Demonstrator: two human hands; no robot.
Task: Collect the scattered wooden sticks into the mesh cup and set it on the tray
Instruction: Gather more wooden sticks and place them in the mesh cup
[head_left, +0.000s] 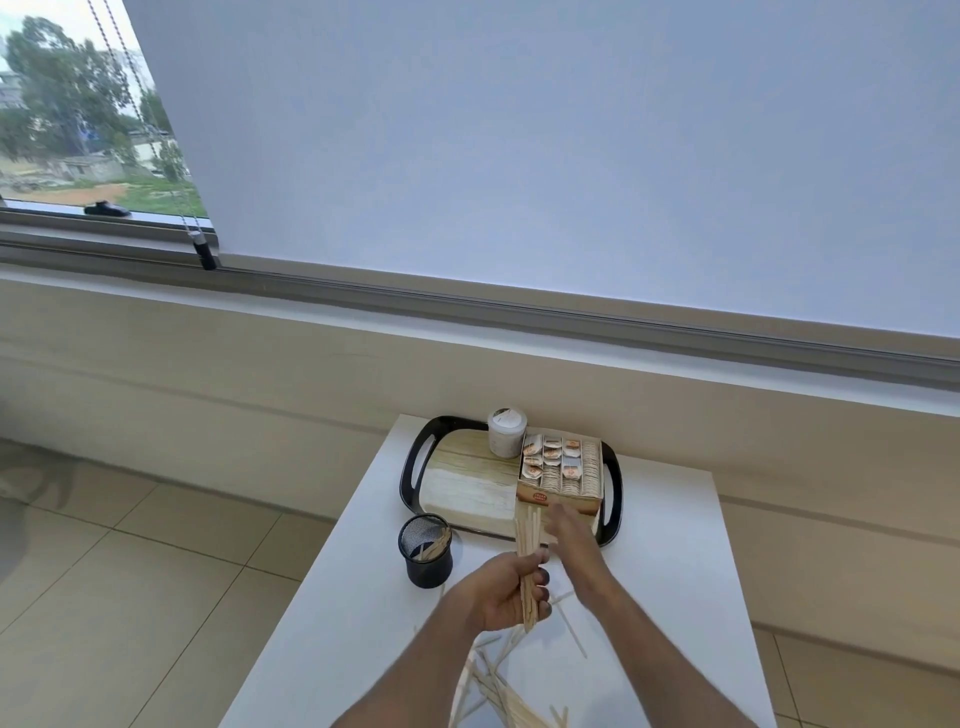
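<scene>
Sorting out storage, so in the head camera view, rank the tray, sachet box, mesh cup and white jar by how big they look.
1. tray
2. sachet box
3. mesh cup, though it sits nearer the camera
4. white jar

A white counter (649, 597) carries a black-rimmed tray (410, 483) at its far end, a black mesh cup (427, 558) just beside the tray's near left corner, and loose wooden sticks (498, 686) scattered across the near part.

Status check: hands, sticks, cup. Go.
Left hand shut on stick bundle; right hand squaring its top. Mesh cup off the tray, few sticks inside. Loose sticks remain on table.
</scene>
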